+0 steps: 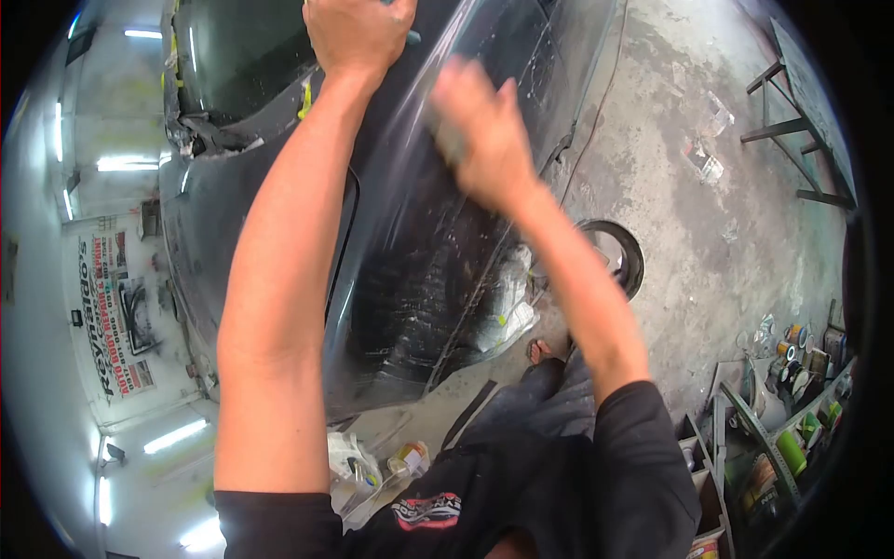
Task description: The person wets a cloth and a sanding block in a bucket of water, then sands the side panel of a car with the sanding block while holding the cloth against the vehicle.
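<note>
A dark car body (400, 233) fills the middle of the head view, with a pale streak of reflected light along its panel. My left hand (361, 37) is at the top edge, resting against the car, its fingers closed and partly cut off. A small blue-grey bit shows beside it; I cannot make out what it is. My right hand (482, 135) is over the panel to the right, blurred by motion. Under its palm shows the edge of a greyish thing too smeared to name. Below lies a scuffed, scratched area (400, 307) of the car.
A silvery covered patch (510, 303) is on the car's lower corner, near a round black-rimmed wheel (624, 259). A hose (596, 102) runs along the concrete floor (689, 205). At lower right stands a shelf (764, 429) with cans and bottles. A banner (116, 317) hangs at left.
</note>
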`<state>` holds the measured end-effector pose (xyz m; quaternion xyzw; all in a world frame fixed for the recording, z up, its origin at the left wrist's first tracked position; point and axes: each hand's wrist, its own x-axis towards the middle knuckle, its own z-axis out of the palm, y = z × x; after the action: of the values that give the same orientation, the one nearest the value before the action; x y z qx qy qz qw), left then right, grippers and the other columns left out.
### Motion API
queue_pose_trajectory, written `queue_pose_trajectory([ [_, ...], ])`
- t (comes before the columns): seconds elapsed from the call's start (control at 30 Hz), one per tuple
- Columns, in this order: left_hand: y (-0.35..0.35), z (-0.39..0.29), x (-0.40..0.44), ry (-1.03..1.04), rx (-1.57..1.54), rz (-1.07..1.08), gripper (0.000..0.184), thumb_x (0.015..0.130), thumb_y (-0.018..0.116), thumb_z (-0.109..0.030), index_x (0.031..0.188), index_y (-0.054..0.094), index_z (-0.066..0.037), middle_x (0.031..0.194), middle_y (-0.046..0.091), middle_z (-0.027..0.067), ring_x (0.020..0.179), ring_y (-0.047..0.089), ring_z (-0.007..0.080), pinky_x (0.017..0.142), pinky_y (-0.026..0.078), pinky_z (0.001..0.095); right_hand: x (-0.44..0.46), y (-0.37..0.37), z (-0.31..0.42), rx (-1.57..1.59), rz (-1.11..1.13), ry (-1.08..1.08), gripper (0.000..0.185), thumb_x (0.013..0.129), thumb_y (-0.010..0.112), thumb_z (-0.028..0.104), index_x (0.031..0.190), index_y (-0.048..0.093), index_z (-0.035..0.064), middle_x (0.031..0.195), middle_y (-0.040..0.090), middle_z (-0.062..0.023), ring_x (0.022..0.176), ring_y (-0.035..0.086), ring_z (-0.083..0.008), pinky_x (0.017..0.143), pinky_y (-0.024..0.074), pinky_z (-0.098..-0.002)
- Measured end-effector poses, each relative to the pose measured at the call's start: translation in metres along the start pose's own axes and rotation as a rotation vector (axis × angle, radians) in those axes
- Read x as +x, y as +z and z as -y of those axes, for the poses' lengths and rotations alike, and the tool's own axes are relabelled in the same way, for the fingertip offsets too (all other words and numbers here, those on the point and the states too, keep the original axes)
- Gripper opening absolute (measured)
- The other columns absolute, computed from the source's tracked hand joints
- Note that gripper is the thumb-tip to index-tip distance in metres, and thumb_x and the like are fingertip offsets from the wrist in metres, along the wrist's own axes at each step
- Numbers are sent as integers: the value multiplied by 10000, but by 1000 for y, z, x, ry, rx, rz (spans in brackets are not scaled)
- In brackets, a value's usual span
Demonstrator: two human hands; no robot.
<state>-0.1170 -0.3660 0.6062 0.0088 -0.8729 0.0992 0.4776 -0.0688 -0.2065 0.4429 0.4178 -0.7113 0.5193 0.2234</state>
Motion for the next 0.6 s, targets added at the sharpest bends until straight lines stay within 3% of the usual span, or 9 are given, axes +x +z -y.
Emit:
queue_pose_trajectory([
  [0.07, -1, 2, -3, -11, -37, 4, 250, 892, 750, -237, 817, 601, -50, 869, 606, 180, 863, 613, 412, 801, 486, 518, 34, 9, -34, -55, -186, 106, 666, 894, 741, 119, 1525, 530, 74, 1596, 545, -143, 1483, 491, -397, 1149, 358, -736],
  [0.17, -1, 1, -1, -32, -27, 5, 252, 892, 748, -246, 816, 613, -46, 865, 615, 183, 871, 622, 417, 808, 492, 514, -11, 15, 46, 51, -130, 122, 614, 933, 701, 173, 1517, 548, 62, 1592, 558, -123, 1476, 513, -361, 1180, 350, -695],
  [0.27, -5, -3, 2, -39, -16, 16, 255, 892, 746, -252, 813, 614, -47, 842, 608, 185, 857, 620, 418, 807, 491, 512, -100, 18, 121, 116, 178, -95, 517, 984, 593, 200, 1492, 606, 104, 1598, 568, -78, 1471, 539, -247, 1209, 344, -638],
  [0.33, -5, -4, 4, -43, -15, 34, 254, 892, 745, -250, 815, 616, -46, 845, 609, 187, 859, 620, 418, 811, 492, 513, -109, 16, 102, 94, 242, -286, 527, 957, 582, 180, 1481, 633, 162, 1592, 580, -60, 1460, 550, -190, 1251, 295, -596],
  [0.37, -4, -3, 2, -45, -12, 48, 253, 892, 745, -249, 816, 617, -45, 847, 610, 188, 860, 621, 418, 813, 492, 513, -86, 7, 80, 91, 268, -278, 524, 951, 600, 212, 1472, 638, 180, 1582, 587, -62, 1466, 547, -216, 1264, 254, -613],
  [0.47, -1, 1, 0, -9, -27, 4, 254, 891, 746, -246, 816, 616, -41, 849, 611, 191, 860, 620, 420, 820, 492, 516, -2, 2, 3, -27, -73, 84, 630, 898, 739, 142, 1503, 566, 111, 1611, 541, -116, 1470, 523, -367, 1143, 374, -713],
  [0.5, 0, 4, -4, -8, -27, 7, 256, 890, 747, -245, 815, 614, -39, 852, 612, 192, 864, 620, 420, 823, 492, 516, 12, 10, -20, -75, -141, 59, 662, 918, 738, 153, 1538, 516, 88, 1618, 523, -155, 1468, 504, -417, 1134, 374, -728],
  [0.57, 1, 4, -2, 1, -36, -3, 259, 888, 749, -243, 812, 611, -37, 857, 614, 194, 871, 620, 421, 828, 491, 517, 0, 17, 19, -55, -180, 133, 689, 892, 741, 141, 1530, 506, 30, 1597, 525, -211, 1467, 503, -426, 1135, 389, -708],
  [0.6, 0, 2, 2, -1, -34, -3, 261, 887, 750, -243, 810, 609, -37, 859, 613, 194, 871, 618, 421, 827, 489, 517, -12, 2, 56, -7, -66, 118, 720, 862, 738, 135, 1520, 499, -30, 1575, 522, -263, 1468, 503, -424, 1167, 380, -675],
])
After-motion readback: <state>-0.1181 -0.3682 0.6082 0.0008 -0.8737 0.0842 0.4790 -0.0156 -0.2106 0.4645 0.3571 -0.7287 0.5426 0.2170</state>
